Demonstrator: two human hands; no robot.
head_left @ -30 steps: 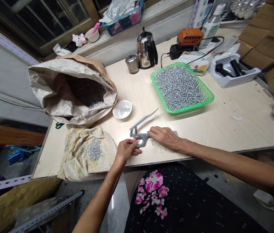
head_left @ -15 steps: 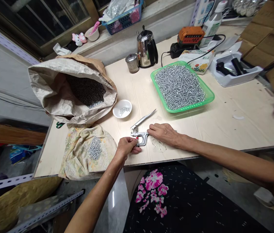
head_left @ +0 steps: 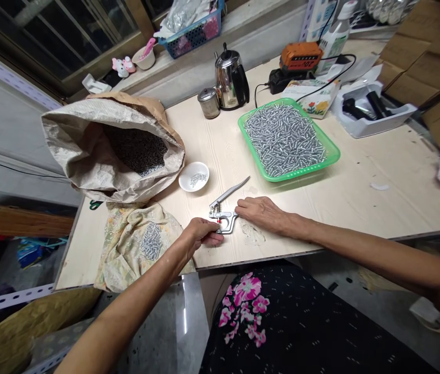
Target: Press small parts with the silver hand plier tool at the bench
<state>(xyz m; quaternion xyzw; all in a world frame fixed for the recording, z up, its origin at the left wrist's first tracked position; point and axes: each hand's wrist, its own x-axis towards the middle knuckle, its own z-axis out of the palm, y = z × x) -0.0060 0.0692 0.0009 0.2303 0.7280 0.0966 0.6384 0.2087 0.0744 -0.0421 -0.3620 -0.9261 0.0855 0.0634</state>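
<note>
At the pliers (head_left: 226, 214), both hands (head_left: 206, 231) (head_left: 261, 212) stay, left forearm (head_left: 142, 304) covering more cloth (head_left: 124, 259)

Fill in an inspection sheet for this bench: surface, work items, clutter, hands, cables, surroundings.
Surface: pale wood-grain table.
Work items: grey hand pliers, one handle angled up; green tray heaped with small metal pieces; white bowl with a few; floral cloth with a small pile; open sack, dark contents.
Clutter: kettle, lidded canister, orange unit, white plastic tray.
Hands: left hand at the pliers' jaw end, anything pinched hidden; right hand on the lower handle.
Cables: black cable looping beside the orange unit, away from both hands.
Surroundings: window, blue basket on the ledge, cardboard boxes.
</note>
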